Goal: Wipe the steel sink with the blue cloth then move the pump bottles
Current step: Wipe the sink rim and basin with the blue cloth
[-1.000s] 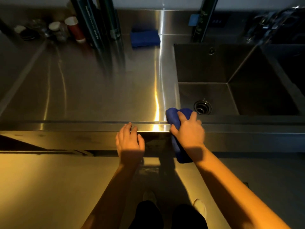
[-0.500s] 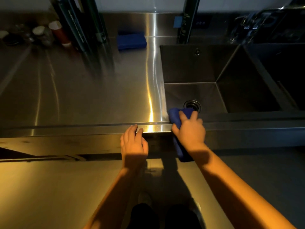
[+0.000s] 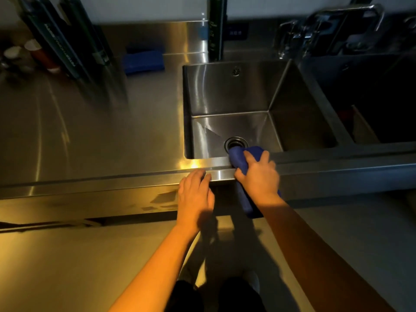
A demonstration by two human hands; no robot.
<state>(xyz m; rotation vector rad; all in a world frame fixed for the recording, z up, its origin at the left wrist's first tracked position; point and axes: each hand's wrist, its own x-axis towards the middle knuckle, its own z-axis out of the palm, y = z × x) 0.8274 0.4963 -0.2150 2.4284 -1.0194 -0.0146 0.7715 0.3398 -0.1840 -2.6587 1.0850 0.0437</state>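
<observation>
My right hand presses a blue cloth onto the front rim of the steel sink, just in front of the drain. The cloth's loose end hangs down over the counter's front face. My left hand rests flat on the counter's front edge, fingers together, holding nothing. Tall dark green bottles stand at the back left, and another stands behind the sink; their tops are out of view, so I cannot tell pumps.
A second folded blue cloth lies at the back of the steel counter. Small jars and a red cup sit at the far left. A faucet stands at the back right above a second basin.
My right hand has slid the blue cloth to the right along the sink's front rim, from the sink's left corner to in front of the drain. My left hand followed along the edge.
</observation>
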